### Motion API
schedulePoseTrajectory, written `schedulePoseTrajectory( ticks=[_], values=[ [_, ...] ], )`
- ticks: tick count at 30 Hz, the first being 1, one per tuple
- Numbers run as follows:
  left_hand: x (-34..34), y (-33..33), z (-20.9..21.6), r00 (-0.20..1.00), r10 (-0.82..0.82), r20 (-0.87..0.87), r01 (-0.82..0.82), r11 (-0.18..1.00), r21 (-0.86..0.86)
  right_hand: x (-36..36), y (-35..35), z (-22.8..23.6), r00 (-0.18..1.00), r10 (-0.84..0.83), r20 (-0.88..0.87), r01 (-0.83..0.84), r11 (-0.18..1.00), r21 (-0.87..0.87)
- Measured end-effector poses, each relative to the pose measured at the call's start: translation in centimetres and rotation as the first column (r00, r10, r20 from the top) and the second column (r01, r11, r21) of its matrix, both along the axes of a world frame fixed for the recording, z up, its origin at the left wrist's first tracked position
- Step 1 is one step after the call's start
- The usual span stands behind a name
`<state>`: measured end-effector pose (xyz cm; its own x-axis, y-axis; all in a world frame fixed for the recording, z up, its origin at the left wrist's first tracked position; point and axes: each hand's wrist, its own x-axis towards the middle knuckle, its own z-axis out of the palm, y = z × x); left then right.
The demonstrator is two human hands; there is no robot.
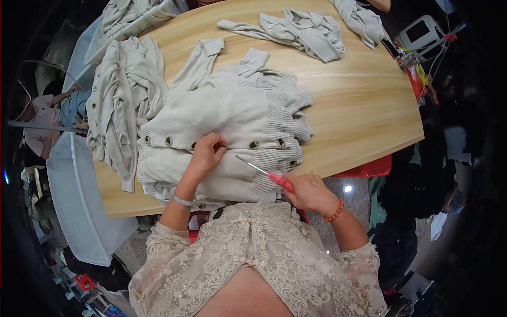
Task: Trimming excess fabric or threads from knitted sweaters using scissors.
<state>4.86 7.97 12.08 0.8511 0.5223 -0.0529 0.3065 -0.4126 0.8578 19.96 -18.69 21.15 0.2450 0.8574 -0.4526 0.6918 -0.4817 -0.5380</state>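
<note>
A beige knitted cardigan (211,116) with dark buttons lies on a stack of similar ones in front of me. My left hand (209,152) pinches its button band near the middle, partly covering a button. Wrapped in my right hand (312,192) is the handle of a slim tool (280,181), red at the grip with a thin metal shaft. The shaft points up and left over the cardigan's ribbed hem, its tip a short way right of my left fingers. Whatever lies between those fingertips is hidden.
More beige knits (124,95) are heaped on the left of the wooden table (359,105); another cardigan (303,34) lies at the far side. A pale plastic tub (79,206) stands at the left edge. A red stool (369,168) shows below the right edge. Another person (45,119) is at far left.
</note>
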Motion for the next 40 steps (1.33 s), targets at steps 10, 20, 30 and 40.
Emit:
schedulePoseTrajectory(
  ticks=[10,20,30,40],
  values=[
    [5.0,-5.9,1.1,0.991,-0.126,0.055,0.095,0.918,0.384,2.2,-3.7,-0.7,0.984,-0.179,0.002,0.176,0.970,0.168],
    [3.1,-4.2,-1.6,0.974,-0.214,0.071,0.210,0.976,0.055,1.8,-5.5,-0.2,0.993,-0.118,0.020,0.119,0.990,-0.072],
    [5.5,-7.6,-0.5,0.920,-0.358,0.161,0.265,0.869,0.418,2.5,-6.8,-1.3,0.971,-0.238,-0.017,0.238,0.969,0.062],
    [11.6,-10.4,-5.4,0.915,-0.330,-0.234,0.398,0.835,0.379,2.4,-10.1,-1.9,0.937,-0.331,0.108,0.339,0.939,-0.064]
  ],
)
